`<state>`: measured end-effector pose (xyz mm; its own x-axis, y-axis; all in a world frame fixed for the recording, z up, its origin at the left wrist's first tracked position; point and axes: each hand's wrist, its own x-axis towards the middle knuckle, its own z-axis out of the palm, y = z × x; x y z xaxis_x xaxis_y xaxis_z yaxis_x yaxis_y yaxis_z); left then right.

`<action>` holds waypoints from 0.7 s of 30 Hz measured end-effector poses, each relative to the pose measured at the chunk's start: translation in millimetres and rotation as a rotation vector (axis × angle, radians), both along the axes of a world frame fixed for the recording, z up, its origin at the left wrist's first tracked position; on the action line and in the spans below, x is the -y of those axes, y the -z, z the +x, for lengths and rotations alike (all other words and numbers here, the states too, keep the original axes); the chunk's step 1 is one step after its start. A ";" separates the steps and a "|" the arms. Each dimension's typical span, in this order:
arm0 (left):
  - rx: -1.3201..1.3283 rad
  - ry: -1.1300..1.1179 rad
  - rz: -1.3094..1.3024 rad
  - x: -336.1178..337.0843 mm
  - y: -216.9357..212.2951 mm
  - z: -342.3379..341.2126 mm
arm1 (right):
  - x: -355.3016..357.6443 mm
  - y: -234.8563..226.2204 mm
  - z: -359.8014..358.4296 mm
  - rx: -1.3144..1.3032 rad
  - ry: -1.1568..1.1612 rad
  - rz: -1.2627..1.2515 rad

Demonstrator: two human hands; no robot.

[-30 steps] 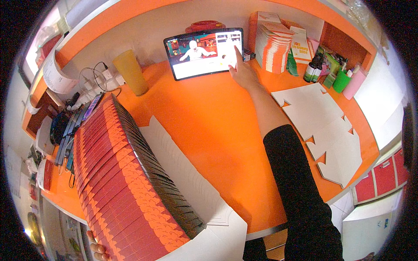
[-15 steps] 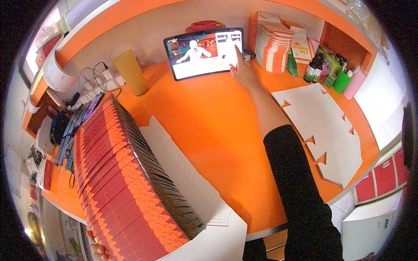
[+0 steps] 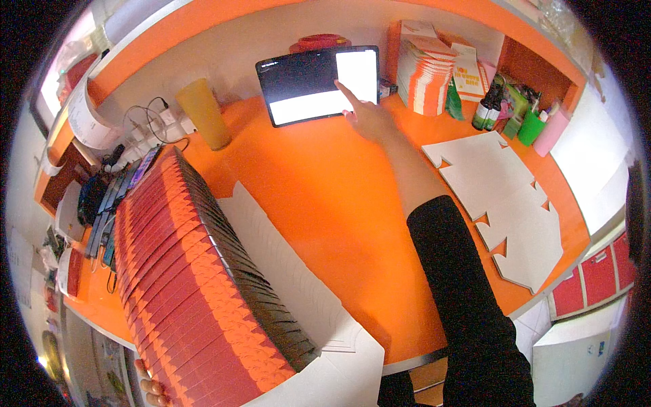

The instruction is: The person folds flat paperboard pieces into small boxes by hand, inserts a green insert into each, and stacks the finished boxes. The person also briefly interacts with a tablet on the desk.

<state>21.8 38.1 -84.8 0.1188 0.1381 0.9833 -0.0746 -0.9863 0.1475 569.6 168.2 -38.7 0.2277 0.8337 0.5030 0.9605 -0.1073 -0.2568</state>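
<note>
My right hand (image 3: 373,121) reaches over the table to a tablet (image 3: 288,117) standing at the back. Its index finger is stretched out at the lit screen, the thumb apart from it, and nothing is held. The screen shows a dark panel and white areas. At the lower left lies a long, overlapping row of flat red-and-orange printed cardboard pieces (image 3: 180,285), with white flaps along its right side. Fingertips of my left hand (image 3: 152,389) curl round the near left edge of this row; the rest of that hand is hidden beneath it.
Flat white die-cut card (image 3: 505,197) lies on the orange table (image 3: 319,183) at the right. Behind are a stack of orange-and-white cartons (image 3: 427,74), a dark bottle (image 3: 485,114), and green (image 3: 531,127) and pink cups (image 3: 550,133). A yellow tumbler (image 3: 203,115) and cables stand back left.
My right hand has shifted left and slightly down across the tablet. The picture on the screen has given way to dark and white panels. My left hand has stayed put.
</note>
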 end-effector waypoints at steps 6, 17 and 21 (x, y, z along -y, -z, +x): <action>0.000 0.003 -0.002 1.2 -2.0 0.7 | 1.5 0.4 1.8 0.064 0.010 -0.090; -0.013 -0.002 -0.019 4.9 -4.9 0.1 | 3.3 -0.3 -1.5 0.082 0.023 -0.045; -0.019 -0.018 -0.026 9.0 -5.7 -2.5 | 2.9 0.9 -5.9 0.053 0.022 -0.065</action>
